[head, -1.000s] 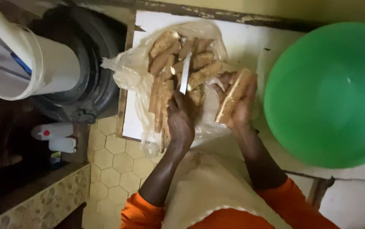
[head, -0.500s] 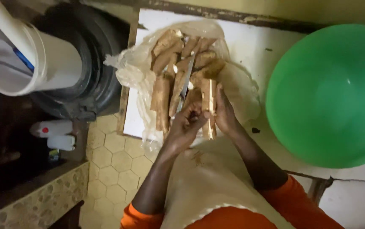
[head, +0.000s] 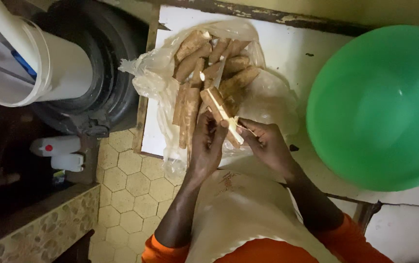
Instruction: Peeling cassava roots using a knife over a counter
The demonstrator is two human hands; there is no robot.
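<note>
Green basin (head: 375, 107) cut off rt.

Below me the floor (head: 126, 204) is pale hexagonal tile, dim on the left. The white surface (head: 287, 53) has chipped, dark edges and a crack near my right. A pebbled ledge (head: 34, 229) runs along the lower left. A black drum (head: 107, 73) stands by the surface with a white bucket (head: 48, 63) on it; two white bottles (head: 61, 152) lie below. Light is warm and low.
</note>
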